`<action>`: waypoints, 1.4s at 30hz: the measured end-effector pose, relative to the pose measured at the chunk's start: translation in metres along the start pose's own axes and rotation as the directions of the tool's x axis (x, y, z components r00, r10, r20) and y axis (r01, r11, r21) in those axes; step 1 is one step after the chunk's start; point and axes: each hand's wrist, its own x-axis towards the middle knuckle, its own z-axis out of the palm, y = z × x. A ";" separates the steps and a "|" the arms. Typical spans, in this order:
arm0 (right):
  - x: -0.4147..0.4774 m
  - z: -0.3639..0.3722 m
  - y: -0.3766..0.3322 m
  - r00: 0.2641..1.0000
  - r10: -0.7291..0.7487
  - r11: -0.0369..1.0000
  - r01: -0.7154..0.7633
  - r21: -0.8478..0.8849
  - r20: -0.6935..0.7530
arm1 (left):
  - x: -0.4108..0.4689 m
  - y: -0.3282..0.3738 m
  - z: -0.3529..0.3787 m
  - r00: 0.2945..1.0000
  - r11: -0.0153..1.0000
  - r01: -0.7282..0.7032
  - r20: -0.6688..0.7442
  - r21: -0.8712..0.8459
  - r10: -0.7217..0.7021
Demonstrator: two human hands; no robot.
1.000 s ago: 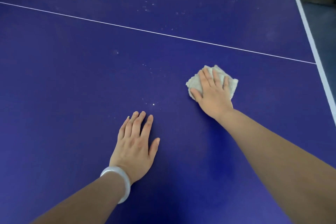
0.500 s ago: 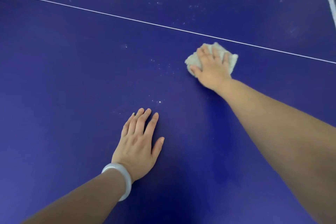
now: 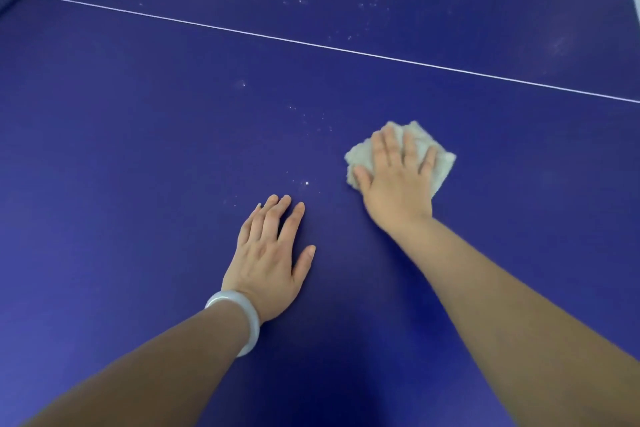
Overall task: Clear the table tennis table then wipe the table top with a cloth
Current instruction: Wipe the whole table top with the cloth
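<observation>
Two hands lay on the blue table top (image 3: 138, 184) in the head view. The right hand (image 3: 398, 180) pressed flat, fingers straight and slightly spread, on a folded beige cloth (image 3: 440, 163) just on the near side of the thin white line (image 3: 311, 43). The left hand (image 3: 270, 260) rested palm down on the bare surface nearby, fingers extended, a pale bangle (image 3: 242, 319) on its wrist. White specks (image 3: 306, 183) dotted the table between and beyond the hands.

Blue surface (image 3: 138, 156): thin white line (image 3: 311, 44) is crossing it; pale cloth (image 3: 442, 165) is lying flat; white specks (image 3: 306, 183) nr centre.
</observation>
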 end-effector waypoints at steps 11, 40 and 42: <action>-0.076 -0.004 0.061 0.909 0.413 0.910 -0.410 0.069 -0.047 | 0.000 -0.002 0.002 1.000 0.999 0.002 -0.010 -0.033 -0.003; -0.103 0.018 -0.120 0.797 0.601 0.799 -0.598 0.053 -0.061 | -0.001 -0.197 -0.013 0.992 0.992 0.109 -0.054 -0.068 -0.112; -0.097 0.025 -0.159 0.838 0.544 0.839 -0.542 0.047 -0.036 | -0.001 -0.197 -0.014 0.992 0.991 0.109 -0.062 -0.072 -0.114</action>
